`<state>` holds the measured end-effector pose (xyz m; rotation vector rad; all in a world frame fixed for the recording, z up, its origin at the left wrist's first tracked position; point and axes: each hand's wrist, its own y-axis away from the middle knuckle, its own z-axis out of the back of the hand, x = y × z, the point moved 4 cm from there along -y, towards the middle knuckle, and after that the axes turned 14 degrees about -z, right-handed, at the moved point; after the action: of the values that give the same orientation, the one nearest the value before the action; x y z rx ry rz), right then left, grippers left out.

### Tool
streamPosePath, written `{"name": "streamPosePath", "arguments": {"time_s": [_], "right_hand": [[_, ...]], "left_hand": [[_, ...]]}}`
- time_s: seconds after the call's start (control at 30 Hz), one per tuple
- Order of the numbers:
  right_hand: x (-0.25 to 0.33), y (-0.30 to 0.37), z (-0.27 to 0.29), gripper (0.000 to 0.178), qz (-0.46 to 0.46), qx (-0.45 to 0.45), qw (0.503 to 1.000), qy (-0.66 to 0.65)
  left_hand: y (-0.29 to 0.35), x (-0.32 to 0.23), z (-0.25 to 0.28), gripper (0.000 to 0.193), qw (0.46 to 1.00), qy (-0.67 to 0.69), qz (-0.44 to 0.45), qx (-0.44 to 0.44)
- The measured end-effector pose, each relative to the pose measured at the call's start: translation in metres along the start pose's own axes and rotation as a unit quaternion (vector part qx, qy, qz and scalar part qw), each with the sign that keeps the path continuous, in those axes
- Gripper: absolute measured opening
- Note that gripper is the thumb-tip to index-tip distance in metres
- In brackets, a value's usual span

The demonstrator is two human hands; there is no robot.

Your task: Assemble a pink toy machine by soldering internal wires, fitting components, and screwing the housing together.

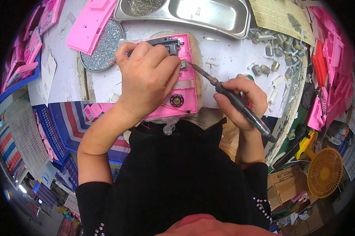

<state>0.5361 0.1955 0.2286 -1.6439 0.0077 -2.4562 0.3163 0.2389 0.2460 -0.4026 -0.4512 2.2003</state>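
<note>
A pink plastic casing (187,94) lies open on the pad in front of me, with a round speaker (177,100) and a black part (171,45) inside. My left hand (148,72) bends over it with fingers closed, their tips hidden behind the hand. A thin red wire shows beside that hand. My right hand (246,100) grips a black soldering iron (236,103) by its handle. The iron's tip meets a small component (184,65) at the casing's right side, close to my left fingertips; whether they touch, I cannot tell.
At the far left, a pink panel (91,23) overlaps a round dish of screws (100,51). A metal tray (207,15) stands at the back. Several small motors (279,51) lie at right, near piled pink parts (337,51). A yellow fan (324,173) stands lower right.
</note>
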Motion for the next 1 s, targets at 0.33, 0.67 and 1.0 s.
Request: {"name": "streamPosePath", "arguments": {"time_s": [0.33, 0.67, 1.0], "right_hand": [[0.000, -0.004, -0.006, 0.028, -0.002, -0.039, 0.999, -0.007], [0.010, -0.007, -0.003, 0.028, -0.028, -0.002, 0.999, 0.022], [0.020, -0.011, 0.000, 0.027, 0.057, -0.024, 0.995, 0.082]], "left_hand": [[0.001, 0.000, -0.001, 0.015, 1.000, 0.003, 0.003, -0.003], [0.003, 0.000, -0.002, 0.017, 1.000, 0.007, 0.006, -0.003], [0.003, 0.000, -0.001, 0.016, 1.000, 0.008, 0.008, 0.002]]}}
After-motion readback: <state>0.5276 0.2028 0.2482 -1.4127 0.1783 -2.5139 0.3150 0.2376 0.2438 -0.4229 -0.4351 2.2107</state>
